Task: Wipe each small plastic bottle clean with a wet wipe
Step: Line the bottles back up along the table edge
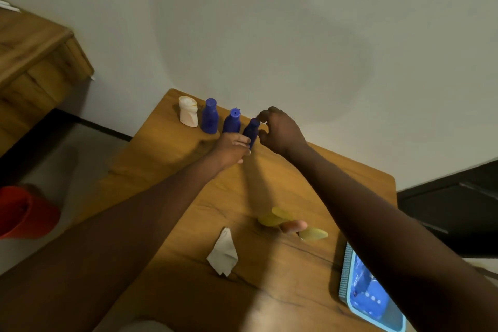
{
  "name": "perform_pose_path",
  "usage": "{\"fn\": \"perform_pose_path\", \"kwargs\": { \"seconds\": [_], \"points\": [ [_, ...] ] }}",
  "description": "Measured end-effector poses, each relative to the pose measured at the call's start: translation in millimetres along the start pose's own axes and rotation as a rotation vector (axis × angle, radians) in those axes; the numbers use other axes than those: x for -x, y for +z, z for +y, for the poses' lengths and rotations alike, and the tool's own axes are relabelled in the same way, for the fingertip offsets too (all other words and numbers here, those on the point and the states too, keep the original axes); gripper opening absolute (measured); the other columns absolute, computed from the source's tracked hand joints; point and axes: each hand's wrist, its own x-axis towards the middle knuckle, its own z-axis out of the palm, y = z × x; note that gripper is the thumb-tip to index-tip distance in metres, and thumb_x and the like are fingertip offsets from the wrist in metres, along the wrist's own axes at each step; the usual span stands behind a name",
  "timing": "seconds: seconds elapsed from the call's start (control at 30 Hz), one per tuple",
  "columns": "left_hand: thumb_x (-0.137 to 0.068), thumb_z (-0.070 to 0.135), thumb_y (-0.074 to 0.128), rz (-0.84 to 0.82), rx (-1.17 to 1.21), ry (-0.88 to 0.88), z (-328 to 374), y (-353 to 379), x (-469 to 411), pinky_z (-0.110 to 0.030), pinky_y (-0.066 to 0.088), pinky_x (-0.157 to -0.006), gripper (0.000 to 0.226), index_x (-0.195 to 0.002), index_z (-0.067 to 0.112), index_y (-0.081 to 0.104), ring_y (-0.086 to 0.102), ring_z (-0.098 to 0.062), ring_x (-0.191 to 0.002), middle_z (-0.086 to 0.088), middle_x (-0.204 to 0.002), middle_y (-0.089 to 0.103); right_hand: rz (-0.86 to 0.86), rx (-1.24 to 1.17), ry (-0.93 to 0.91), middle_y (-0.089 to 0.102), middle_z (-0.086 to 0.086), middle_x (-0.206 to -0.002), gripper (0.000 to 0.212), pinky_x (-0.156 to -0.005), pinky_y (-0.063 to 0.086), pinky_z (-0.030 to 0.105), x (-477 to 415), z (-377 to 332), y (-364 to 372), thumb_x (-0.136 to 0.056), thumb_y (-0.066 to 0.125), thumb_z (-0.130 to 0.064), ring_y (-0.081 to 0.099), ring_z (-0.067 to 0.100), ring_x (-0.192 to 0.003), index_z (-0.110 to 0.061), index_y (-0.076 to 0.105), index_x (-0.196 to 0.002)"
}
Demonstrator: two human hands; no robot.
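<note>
Along the table's far edge stand a white bottle (188, 112) and two blue bottles (210, 116) (232, 121). To their right my left hand (233, 149) grips the lower part of a third blue bottle (252, 129), which leans slightly. My right hand (280, 129) is at that bottle's top, with forefinger and thumb curled round the cap. A crumpled white wet wipe (223, 252) lies loose on the table nearer to me, in neither hand.
Two yellow bottles (275, 217) (314, 234) and a pinkish one (293, 225) lie on the wooden table (172, 188). A blue wipes pack (369, 296) sits at the near right edge. A red bucket (21, 210) stands on the floor to the left.
</note>
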Motion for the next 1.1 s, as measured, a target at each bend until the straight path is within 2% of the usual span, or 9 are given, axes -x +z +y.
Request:
{"fn": "perform_pose_path", "kwargs": {
  "seconds": [0.13, 0.3, 0.4, 0.47, 0.57, 0.63, 0.7, 0.87, 1.1],
  "points": [
    [-0.091, 0.001, 0.067, -0.025, 0.036, 0.009, -12, 3, 23, -0.032, 0.058, -0.087, 0.029, -0.118, 0.011, 0.068, 0.065, -0.019, -0.112, -0.007, -0.117, 0.07, 0.042, -0.043, 0.02, 0.068, 0.007, -0.108, 0.025, -0.079, 0.058, 0.039, 31, 0, 2, -0.09, 0.066, -0.011, 0.065, 0.023, -0.092, -0.013, 0.073, -0.114],
    [-0.09, 0.002, 0.068, -0.072, 0.028, -0.013, -37, 9, 54, -0.029, 0.057, -0.083, 0.028, -0.115, 0.014, 0.069, 0.067, -0.015, -0.107, -0.004, -0.111, 0.073, 0.075, -0.056, 0.052, 0.073, 0.001, -0.093, 0.016, -0.071, 0.058, 0.042, 76, 3, 9, -0.086, 0.069, -0.005, 0.067, 0.02, -0.082, -0.014, 0.077, -0.096],
    [-0.088, 0.001, 0.07, -0.1, 0.007, -0.023, -52, 14, 70, -0.032, 0.056, -0.088, 0.03, -0.115, 0.015, 0.07, 0.068, -0.016, -0.106, -0.004, -0.111, 0.073, 0.037, -0.067, 0.049, 0.072, -0.002, -0.086, 0.014, -0.066, 0.057, 0.037, 103, 3, 11, -0.084, 0.068, -0.006, 0.066, 0.018, -0.079, -0.017, 0.076, -0.088],
    [-0.087, 0.001, 0.072, -0.114, -0.002, -0.029, -60, 17, 79, -0.033, 0.056, -0.089, 0.032, -0.116, 0.014, 0.069, 0.067, -0.016, -0.106, -0.005, -0.112, 0.072, -0.016, -0.079, 0.062, 0.075, -0.003, -0.089, 0.016, -0.068, 0.059, 0.037, 117, 4, 14, -0.084, 0.065, -0.008, 0.068, 0.017, -0.081, -0.017, 0.078, -0.091],
    [-0.086, 0.0, 0.073, -0.132, -0.019, -0.039, -68, 24, 91, -0.033, 0.056, -0.088, 0.032, -0.116, 0.012, 0.069, 0.067, -0.016, -0.104, -0.007, -0.112, 0.071, -0.147, -0.069, 0.103, 0.077, -0.003, -0.107, 0.027, -0.079, 0.061, 0.035, 136, 5, 17, -0.082, 0.065, -0.016, 0.07, 0.016, -0.094, -0.018, 0.079, -0.106],
    [-0.086, -0.001, 0.073, -0.144, -0.024, -0.044, -73, 29, 97, -0.036, 0.056, -0.092, 0.034, -0.118, 0.01, 0.069, 0.067, -0.018, -0.104, -0.008, -0.112, 0.07, -0.252, -0.043, 0.121, 0.073, -0.005, -0.121, 0.039, -0.084, 0.058, 0.032, 146, 6, 17, -0.082, 0.067, -0.026, 0.067, 0.015, -0.104, -0.021, 0.074, -0.12],
    [-0.086, 0.0, 0.073, -0.165, -0.042, -0.047, -76, 34, 103, -0.036, 0.055, -0.092, 0.034, -0.118, 0.01, 0.068, 0.066, -0.02, -0.107, -0.006, -0.11, 0.07, -0.325, 0.016, 0.107, 0.069, -0.005, -0.129, 0.049, -0.088, 0.058, 0.036, 155, 5, 18, -0.082, 0.07, -0.033, 0.065, 0.017, -0.112, -0.023, 0.067, -0.13],
    [-0.086, 0.005, 0.074, -0.215, -0.122, -0.077, -84, 45, 111, -0.031, 0.054, -0.085, 0.035, -0.119, 0.015, 0.067, 0.066, -0.019, -0.107, -0.006, -0.115, 0.07, -0.33, 0.208, 0.09, 0.066, 0.0, -0.126, 0.053, -0.085, 0.059, 0.042, 170, 9, 28, -0.085, 0.075, -0.031, 0.063, 0.023, -0.11, -0.024, 0.06, -0.135],
    [-0.088, 0.01, 0.074, -0.235, -0.201, -0.084, -89, 55, 119, -0.028, 0.048, -0.08, 0.051, -0.136, 0.017, 0.057, 0.061, -0.018, -0.112, -0.003, -0.128, 0.064, -0.278, 0.216, 0.106, 0.069, 0.005, -0.12, 0.047, -0.081, 0.06, 0.042, 178, 9, 38, -0.086, 0.072, -0.022, 0.066, 0.027, -0.104, -0.021, 0.063, -0.131]
  ]
}}
